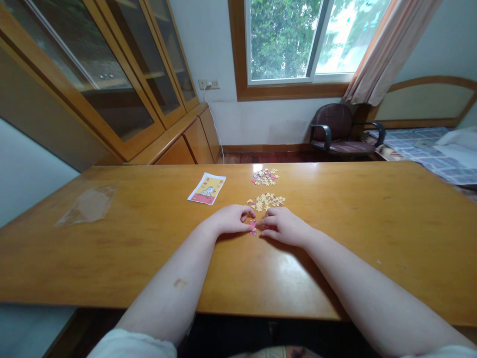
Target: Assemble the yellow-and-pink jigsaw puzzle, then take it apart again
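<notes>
A few pink jigsaw puzzle pieces [253, 231] lie on the table between my two hands. My left hand [234, 219] is curled, with its thumb against the left side of these pieces and its index finger bent above them. From the right, my right hand [285, 226] pinches a pink puzzle piece at the edge of the same small group; its fingers hide most of that piece. Just beyond my fingertips is a loose pile of mostly yellow puzzle pieces [267, 200]. Farther back sits a second pile of mixed white and pink pieces [264, 177].
A picture card [207, 189] with a white animal on yellow and pink lies left of the piles. Toward the table's left end is a clear plastic bag [91, 205]. Past the wooden table [156, 268] stand a glass-door cabinet [149, 74], an armchair [339, 129] and a bed [421, 149].
</notes>
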`<state>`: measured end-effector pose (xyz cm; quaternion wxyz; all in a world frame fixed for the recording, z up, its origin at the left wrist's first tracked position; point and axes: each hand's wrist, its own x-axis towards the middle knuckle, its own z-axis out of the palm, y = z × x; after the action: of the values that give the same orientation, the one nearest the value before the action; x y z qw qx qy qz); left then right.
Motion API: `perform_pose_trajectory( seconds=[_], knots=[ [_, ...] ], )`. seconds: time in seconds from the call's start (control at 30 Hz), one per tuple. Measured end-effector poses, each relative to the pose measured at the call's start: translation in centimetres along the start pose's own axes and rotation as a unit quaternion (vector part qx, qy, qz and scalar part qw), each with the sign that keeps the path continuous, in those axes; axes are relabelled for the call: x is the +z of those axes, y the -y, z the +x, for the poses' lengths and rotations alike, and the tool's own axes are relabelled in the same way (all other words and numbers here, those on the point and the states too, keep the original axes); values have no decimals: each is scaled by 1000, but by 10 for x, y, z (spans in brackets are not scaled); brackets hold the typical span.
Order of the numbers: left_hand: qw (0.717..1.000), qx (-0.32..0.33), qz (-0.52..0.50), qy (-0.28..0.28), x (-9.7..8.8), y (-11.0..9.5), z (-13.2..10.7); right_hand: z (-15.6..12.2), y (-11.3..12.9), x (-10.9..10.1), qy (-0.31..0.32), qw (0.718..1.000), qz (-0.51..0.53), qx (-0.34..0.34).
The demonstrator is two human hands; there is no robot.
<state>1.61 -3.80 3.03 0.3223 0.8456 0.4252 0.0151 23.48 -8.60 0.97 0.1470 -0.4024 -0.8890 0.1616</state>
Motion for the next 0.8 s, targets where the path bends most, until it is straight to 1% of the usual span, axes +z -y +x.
perform_pose_trajectory(
  seconds=[0.17, 0.4, 0.53, 0.63, 0.7, 0.8],
  knots=[
    [998, 15, 55, 19, -4, -7, -3, -2, -15, -10, -19, 1000, 5, 24],
    [998, 0, 53, 21, -4, -7, -3, -6, -24, -14, -12, 999, 22, 43],
    [998, -12, 53, 20, -5, -7, -4, -7, -27, -19, 5, 996, 5, 93],
    [998, -26, 56, 13, -5, -7, -5, -8, -28, -24, 3, 993, -3, 121],
    [998, -30, 57, 10, -6, -6, -5, -9, -26, -25, 6, 993, 8, 114],
    [998, -31, 57, 10, -6, -7, -5, -9, -20, -24, 30, 995, 35, 90]
  ],
)
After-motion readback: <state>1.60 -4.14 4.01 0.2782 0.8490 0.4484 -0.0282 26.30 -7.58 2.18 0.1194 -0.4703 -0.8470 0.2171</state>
